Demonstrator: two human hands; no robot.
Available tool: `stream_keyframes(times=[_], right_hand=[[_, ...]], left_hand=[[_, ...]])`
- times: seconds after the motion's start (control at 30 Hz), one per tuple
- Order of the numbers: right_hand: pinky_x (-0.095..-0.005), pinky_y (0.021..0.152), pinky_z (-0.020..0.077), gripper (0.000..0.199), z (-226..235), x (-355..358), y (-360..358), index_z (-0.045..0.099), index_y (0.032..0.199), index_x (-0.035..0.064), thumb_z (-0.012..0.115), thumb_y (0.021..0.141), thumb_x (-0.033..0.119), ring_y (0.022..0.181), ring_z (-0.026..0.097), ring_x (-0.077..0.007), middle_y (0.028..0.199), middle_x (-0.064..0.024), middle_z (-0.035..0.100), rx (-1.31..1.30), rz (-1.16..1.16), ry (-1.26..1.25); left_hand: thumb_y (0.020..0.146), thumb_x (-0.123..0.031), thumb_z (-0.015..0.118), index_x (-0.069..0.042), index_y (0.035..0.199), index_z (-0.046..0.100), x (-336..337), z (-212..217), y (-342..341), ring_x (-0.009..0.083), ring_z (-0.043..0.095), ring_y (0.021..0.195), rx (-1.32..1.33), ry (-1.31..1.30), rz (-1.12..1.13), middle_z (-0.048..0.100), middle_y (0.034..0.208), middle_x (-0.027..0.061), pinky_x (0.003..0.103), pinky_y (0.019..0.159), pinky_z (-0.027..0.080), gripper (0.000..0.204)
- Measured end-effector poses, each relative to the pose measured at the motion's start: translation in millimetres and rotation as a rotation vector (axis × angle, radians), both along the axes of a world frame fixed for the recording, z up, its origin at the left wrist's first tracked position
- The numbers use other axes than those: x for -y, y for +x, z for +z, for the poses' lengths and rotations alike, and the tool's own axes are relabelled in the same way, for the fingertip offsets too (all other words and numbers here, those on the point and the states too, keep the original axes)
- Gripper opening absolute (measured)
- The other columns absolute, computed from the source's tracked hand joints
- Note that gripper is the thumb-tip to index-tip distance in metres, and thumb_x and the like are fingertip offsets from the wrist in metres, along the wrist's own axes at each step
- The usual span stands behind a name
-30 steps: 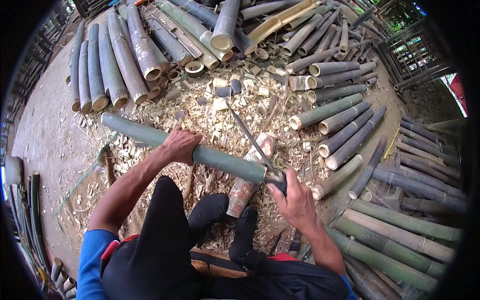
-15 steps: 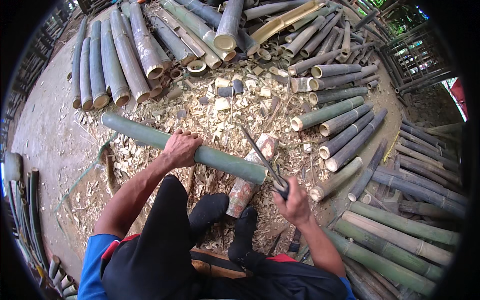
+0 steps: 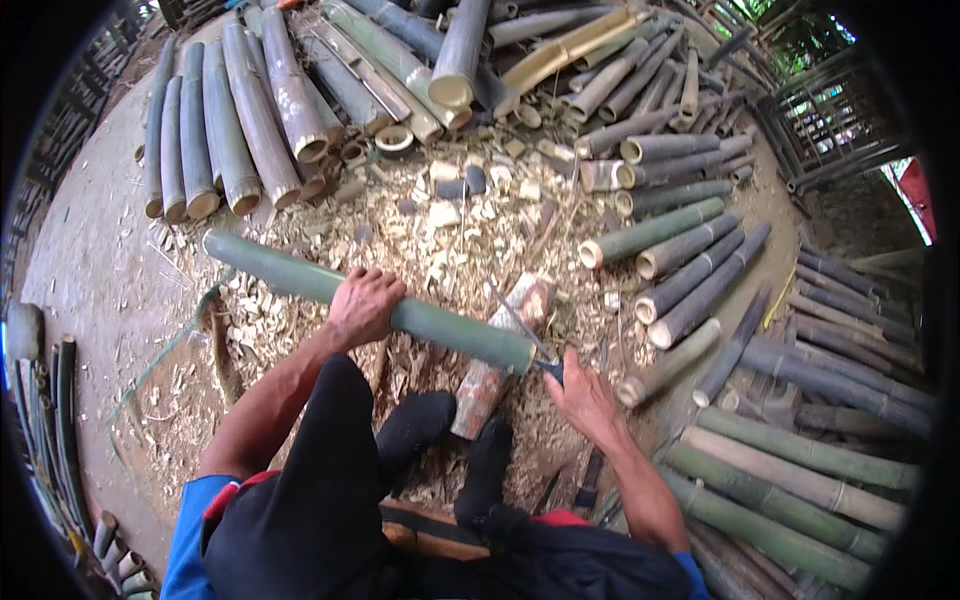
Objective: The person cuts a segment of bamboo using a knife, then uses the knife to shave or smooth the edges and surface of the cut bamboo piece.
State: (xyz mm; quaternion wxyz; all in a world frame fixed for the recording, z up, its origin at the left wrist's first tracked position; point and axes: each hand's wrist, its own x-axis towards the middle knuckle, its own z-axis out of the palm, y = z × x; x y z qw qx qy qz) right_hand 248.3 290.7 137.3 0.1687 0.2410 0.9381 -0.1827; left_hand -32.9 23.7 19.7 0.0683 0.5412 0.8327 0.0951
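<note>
At the near edge of the scene, a pair of dark shoes is seen planted on ground strewn with pale wood chips. Just beyond them, a long green bamboo pole is laid slantwise, its far-left end resting on the bare ground and its near-right end propped over a short wooden chopping block. The pole is gripped from above by the left hand, whose fingers are curled closed around it near its middle. To the right, the right hand is closed around the dark handle of a long-bladed knife, the blade being held against the cut end of the pole. Right of this hand, a row of cut bamboo lengths is laid side by side with open ends turned toward the block. Thicker green poles are stacked at the near right. Farther off, at the far left, a bundle of grey-green bamboo sections is piled, and further culms are heaped across the far side.
</note>
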Motion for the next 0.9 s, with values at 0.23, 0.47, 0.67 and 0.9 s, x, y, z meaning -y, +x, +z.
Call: stream_keyframes(times=[0.23, 0.47, 0.67, 0.9], right_hand=[[-0.0502, 0.057, 0.0587, 0.031, 66, 36, -18, 0.050, 0.112, -0.0011, 0.070, 0.102, 0.020, 0.069, 0.074, -0.0424, 0.082, -0.0270, 0.070, -0.647, 0.175, -0.109], [-0.0531, 0.065, 0.0589, 0.032, 30, 14, -13, 0.047, 0.112, -0.0008, 0.067, 0.104, 0.022, 0.079, 0.075, -0.0467, 0.085, -0.0301, 0.071, 0.090, 0.014, -0.028], [-0.0488, 0.061, 0.0587, 0.029, 57, 35, -7, 0.050, 0.111, 0.0002, 0.070, 0.102, 0.018, 0.074, 0.075, -0.0420, 0.088, -0.0267, 0.072, -0.444, 0.097, -0.102], [-0.0532, 0.066, 0.0564, 0.030, 39, 11, -15, 0.050, 0.115, 0.0011, 0.068, 0.104, 0.022, 0.078, 0.073, -0.0482, 0.084, -0.0280, 0.070, 0.092, -0.047, -0.011]], left_hand=[[0.070, -0.019, 0.083, -0.012, 0.109, 0.063, 10, -9, 6, 0.0262, 0.063, 0.107, -0.072, 0.128, 0.023, 0.064, 0.105, 0.0055, 0.044, 0.095, 0.045, 0.045], [0.065, -0.022, 0.087, -0.013, 0.110, 0.064, 8, -16, 9, 0.0253, 0.062, 0.109, -0.101, 0.141, 0.029, 0.063, 0.107, 0.0049, 0.043, 0.098, 0.045, 0.052], [0.063, -0.022, 0.088, -0.013, 0.113, 0.063, 6, -17, 10, 0.0258, 0.062, 0.111, -0.121, 0.173, 0.030, 0.063, 0.109, 0.0053, 0.043, 0.099, 0.045, 0.056], [0.064, -0.028, 0.088, -0.011, 0.112, 0.064, 2, 0, 13, 0.0274, 0.064, 0.113, 0.046, -0.136, 0.021, 0.067, 0.110, 0.0082, 0.044, 0.099, 0.046, 0.057]])
